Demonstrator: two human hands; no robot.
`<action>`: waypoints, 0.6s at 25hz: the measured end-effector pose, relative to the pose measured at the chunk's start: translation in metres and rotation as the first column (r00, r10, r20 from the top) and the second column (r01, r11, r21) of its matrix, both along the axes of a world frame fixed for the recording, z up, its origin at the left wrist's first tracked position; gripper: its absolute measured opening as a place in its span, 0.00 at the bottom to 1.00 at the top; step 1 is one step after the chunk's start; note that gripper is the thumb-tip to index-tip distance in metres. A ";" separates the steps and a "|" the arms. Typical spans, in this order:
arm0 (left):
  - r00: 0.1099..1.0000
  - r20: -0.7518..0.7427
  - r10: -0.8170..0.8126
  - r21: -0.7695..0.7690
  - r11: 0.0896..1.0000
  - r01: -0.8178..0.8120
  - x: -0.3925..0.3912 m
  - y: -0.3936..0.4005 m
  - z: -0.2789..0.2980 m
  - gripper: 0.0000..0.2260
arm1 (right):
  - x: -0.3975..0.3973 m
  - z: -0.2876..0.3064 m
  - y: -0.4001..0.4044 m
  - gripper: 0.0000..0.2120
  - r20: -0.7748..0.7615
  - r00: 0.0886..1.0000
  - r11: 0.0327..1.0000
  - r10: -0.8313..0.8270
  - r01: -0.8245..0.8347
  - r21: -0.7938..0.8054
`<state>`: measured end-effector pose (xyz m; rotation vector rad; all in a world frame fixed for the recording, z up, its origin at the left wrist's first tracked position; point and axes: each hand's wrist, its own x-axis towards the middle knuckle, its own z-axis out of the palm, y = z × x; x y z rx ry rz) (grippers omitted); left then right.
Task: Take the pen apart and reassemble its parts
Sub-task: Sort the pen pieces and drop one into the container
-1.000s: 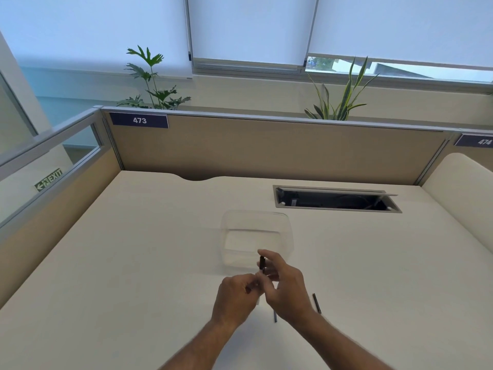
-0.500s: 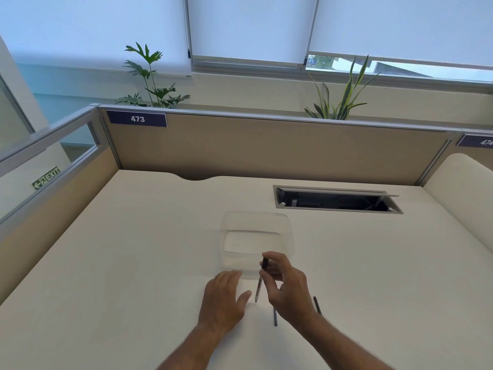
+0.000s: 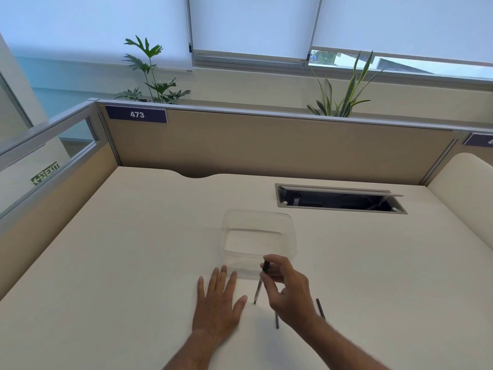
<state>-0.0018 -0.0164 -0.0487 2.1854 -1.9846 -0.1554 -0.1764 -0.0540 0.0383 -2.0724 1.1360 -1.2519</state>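
My right hand (image 3: 289,292) pinches a slim pen (image 3: 259,285) near its black top end, holding it almost upright with the tip touching the desk. My left hand (image 3: 217,303) lies flat on the desk just left of the pen, fingers spread, holding nothing. Two thin dark pen parts rest on the desk: one (image 3: 277,321) pokes out below my right hand, the other (image 3: 321,308) lies to the right of my wrist. Parts of both are hidden by my right hand.
A clear plastic container (image 3: 257,217) stands just beyond my hands. Farther back right is an open cable slot (image 3: 338,200) in the cream desk (image 3: 133,263). Beige partitions close off the back and left; a rounded cream panel rises at the right.
My left hand let go of the pen, moved left and flattened on the desk. My right hand kept the pen and stood it upright on its tip.
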 end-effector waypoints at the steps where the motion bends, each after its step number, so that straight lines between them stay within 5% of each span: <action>1: 1.000 -0.002 -0.003 -0.001 1.000 0.003 0.000 0.000 0.001 0.32 | 0.000 -0.001 0.001 0.21 -0.009 1.000 1.000 0.007 -0.007 0.000; 9: 0.991 -0.113 -0.067 -0.021 0.998 0.065 0.003 0.004 0.005 0.25 | -0.002 -0.001 0.000 0.21 -0.025 1.000 0.999 -0.002 0.003 0.054; 15: 0.909 -0.398 -0.121 -0.114 0.990 0.082 0.000 0.003 0.012 0.24 | -0.004 0.014 -0.001 0.21 0.054 0.998 1.000 -0.018 0.017 0.019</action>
